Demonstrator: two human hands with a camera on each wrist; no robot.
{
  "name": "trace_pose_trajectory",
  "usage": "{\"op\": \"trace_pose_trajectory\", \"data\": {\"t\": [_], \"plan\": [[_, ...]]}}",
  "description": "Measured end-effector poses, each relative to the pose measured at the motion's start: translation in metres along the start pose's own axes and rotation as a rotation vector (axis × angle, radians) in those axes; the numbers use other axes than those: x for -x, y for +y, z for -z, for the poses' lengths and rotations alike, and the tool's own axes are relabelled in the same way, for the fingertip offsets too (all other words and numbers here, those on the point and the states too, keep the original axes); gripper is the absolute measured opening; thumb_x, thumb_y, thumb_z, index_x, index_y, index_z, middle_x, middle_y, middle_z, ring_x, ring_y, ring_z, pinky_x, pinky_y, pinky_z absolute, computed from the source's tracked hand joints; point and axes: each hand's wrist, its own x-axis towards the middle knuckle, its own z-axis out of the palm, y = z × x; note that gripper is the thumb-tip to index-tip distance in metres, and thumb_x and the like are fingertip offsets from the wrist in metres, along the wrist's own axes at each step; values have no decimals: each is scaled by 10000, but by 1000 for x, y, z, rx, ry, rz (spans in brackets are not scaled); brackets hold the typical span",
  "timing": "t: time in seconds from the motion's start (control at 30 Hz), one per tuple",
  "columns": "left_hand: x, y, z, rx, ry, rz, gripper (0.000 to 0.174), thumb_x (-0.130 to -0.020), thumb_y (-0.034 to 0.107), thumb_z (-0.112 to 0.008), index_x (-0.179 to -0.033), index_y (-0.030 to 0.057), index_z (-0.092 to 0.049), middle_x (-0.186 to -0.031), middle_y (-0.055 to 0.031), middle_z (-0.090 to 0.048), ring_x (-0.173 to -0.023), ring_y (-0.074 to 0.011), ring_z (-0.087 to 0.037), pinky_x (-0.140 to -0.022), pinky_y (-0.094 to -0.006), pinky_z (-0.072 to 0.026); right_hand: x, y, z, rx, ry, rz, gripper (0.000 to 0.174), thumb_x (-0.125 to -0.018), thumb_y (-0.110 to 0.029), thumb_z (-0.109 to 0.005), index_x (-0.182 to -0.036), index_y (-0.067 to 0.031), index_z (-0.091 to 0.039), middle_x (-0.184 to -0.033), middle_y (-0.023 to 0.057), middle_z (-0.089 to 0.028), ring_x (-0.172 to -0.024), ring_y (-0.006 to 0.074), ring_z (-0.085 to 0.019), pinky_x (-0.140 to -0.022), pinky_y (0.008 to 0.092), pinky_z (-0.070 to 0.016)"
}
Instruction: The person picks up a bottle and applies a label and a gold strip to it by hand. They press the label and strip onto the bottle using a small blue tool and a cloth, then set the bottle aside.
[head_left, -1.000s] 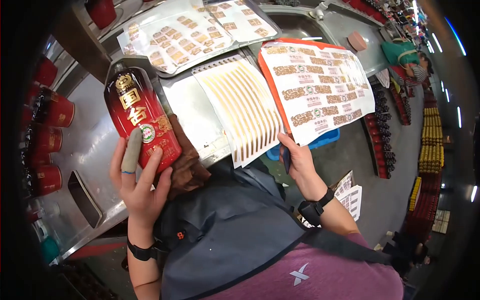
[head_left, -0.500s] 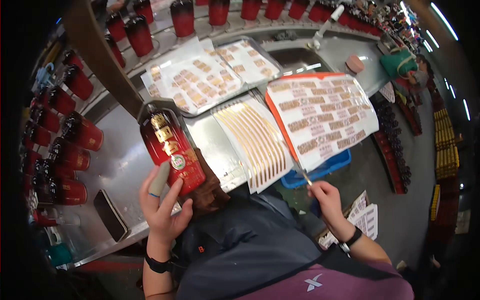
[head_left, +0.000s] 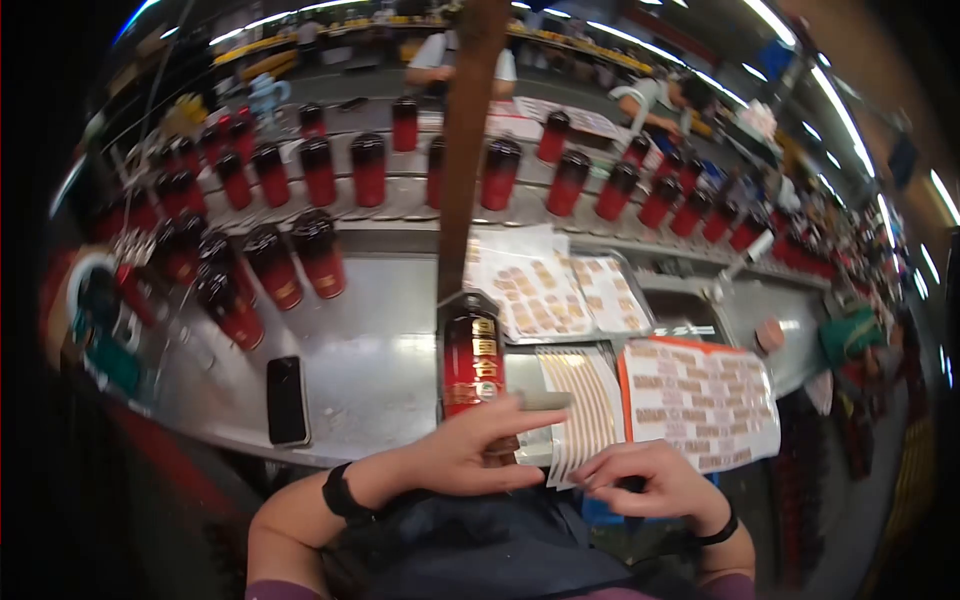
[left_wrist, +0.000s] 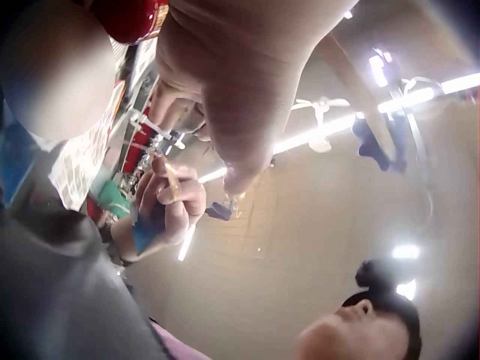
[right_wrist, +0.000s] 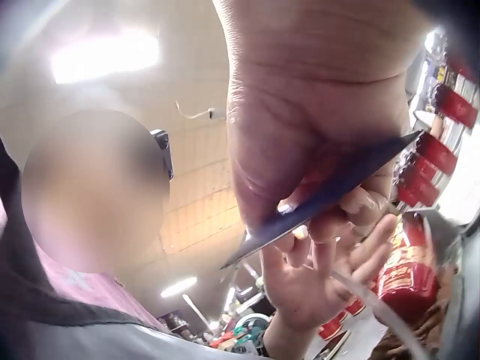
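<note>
A red and black bottle (head_left: 462,355) with gold lettering lies on the steel bench. My left hand (head_left: 465,445) reaches across its lower end, fingers extended, a beige finger cot (head_left: 545,401) on one of them. My right hand (head_left: 655,475) is close to the left fingertips, over the near edge of a sheet of gold strips (head_left: 585,400). In the left wrist view its fingertips pinch a narrow gold strip (left_wrist: 172,181). The right wrist view shows a flat, dark blue pointed tool (right_wrist: 337,191) kept in the right hand and the spread fingers of the left hand (right_wrist: 300,289).
Label sheets lie on trays (head_left: 615,285) behind the bottle; a larger printed sheet (head_left: 700,400) is at the right. A phone (head_left: 288,400) rests on the bench. Red and black bottles (head_left: 320,255) stand at left and along the line behind a brown post (head_left: 468,130). People work beyond.
The head view has turned up and left. My left hand has left the bottle's label and moved right. My right hand has drawn away from the gold strip sheet and come close to the left.
</note>
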Motion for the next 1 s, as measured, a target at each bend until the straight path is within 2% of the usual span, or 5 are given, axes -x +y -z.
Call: {"op": "trace_pose_trajectory", "data": {"t": [0.2,0.3,0.73,0.8,1.0], "plan": [[20,-23,-39,1058,-79,194,584,-1014,181,-548,-1522,11,-316,-1118,-89,-623,-947,-125,-586,-839,-256,-483,-55,-18,-10,-7,-285,61,96,-857,-66,-670,-936,-22,-703,-961,94,-727,-868,206,-705,-763,284,-543],[46,-29,-17,829,-207,338,445,-997,199,-598,-1403,34,-520,-950,-39,-675,-747,-41,-594,-637,-207,-474,-53,-11,-8,-67,-122,137,82,-829,-21,-670,-882,35,-699,-920,133,-722,-813,196,-702,-725,281,-538],[98,-36,-4,511,315,577,145,-946,111,-660,-1035,13,-721,-907,-31,-717,-791,-82,-653,-742,-235,-503,-12,67,-18,-41,123,-463,288,-815,-104,-753,-1068,24,-702,-836,79,-705,-657,104,-594,-605,238,-459],[80,-30,-3,252,205,421,153,-942,132,-664,-1044,34,-722,-930,-55,-726,-796,-111,-679,-743,-247,-514,-18,52,-19,392,403,-388,331,-808,-101,-757,-1114,7,-694,-890,75,-716,-653,95,-576,-601,236,-462],[42,-24,-22,-70,146,78,160,-893,219,-685,-952,74,-721,-877,-94,-698,-771,-250,-684,-699,-345,-534,-66,27,-50,-94,0,-117,622,-697,-59,-851,-1271,-13,-616,-941,47,-712,-660,67,-546,-596,210,-444]]}}
